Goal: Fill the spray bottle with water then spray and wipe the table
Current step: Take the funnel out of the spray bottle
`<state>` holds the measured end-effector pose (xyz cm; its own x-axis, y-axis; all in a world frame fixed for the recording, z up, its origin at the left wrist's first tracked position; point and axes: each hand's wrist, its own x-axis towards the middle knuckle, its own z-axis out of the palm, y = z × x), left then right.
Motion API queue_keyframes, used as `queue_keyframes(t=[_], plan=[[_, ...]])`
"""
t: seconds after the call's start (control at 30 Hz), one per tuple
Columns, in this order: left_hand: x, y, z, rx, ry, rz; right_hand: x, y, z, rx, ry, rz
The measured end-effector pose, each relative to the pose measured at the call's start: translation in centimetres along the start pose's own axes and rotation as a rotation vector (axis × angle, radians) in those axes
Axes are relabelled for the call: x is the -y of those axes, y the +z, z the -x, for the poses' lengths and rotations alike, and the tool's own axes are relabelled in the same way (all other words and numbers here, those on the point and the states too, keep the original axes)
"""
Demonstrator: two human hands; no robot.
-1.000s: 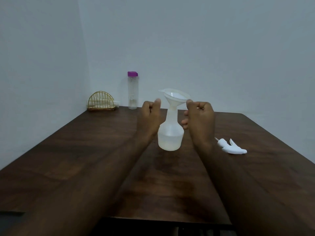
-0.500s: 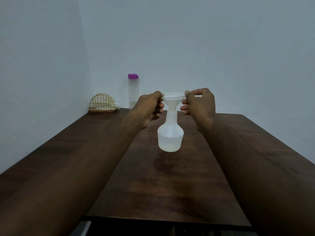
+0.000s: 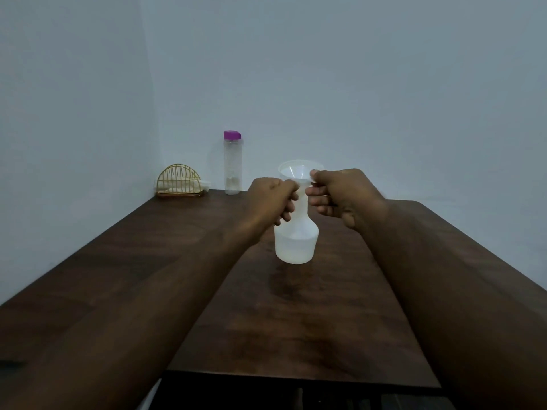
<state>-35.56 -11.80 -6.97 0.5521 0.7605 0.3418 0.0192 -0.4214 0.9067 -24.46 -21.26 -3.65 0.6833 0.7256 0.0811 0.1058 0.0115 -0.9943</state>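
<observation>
The translucent white plastic spray bottle point(image 3: 296, 241), uncapped and partly filled, stands upright on the dark brown wooden table point(image 3: 177, 261). A white plastic funnel point(image 3: 297, 172) sits in its neck. The left hand point(image 3: 272, 199) and right hand point(image 3: 340, 195) each pinch the funnel's rim from opposite sides. Behind the spray bottle, to its left, stand a clear water bottle with a purple cap point(image 3: 232, 164) and a gold wire holder point(image 3: 180, 182). Judged step: filling. Next, the funnel likely needs steadying or lifting straight up without tipping the spray bottle.
</observation>
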Motion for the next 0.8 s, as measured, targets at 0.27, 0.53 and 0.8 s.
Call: queue_keyframes(t=[0.27,0.53,0.8], plan=[[6.7,1.6,-0.9,0.146,0.075,-0.493,0.0,-0.7,-1.2,0.016,0.05,0.043],[8.8,3.5,0.7,0.1,0.055,-0.242,0.0,-1.1,-2.8,-0.002,-0.004,-0.133],[9.7,3.5,0.3,0.091,0.056,-0.207,-0.5,-1.3,-3.8,0.028,-0.077,-0.045]])
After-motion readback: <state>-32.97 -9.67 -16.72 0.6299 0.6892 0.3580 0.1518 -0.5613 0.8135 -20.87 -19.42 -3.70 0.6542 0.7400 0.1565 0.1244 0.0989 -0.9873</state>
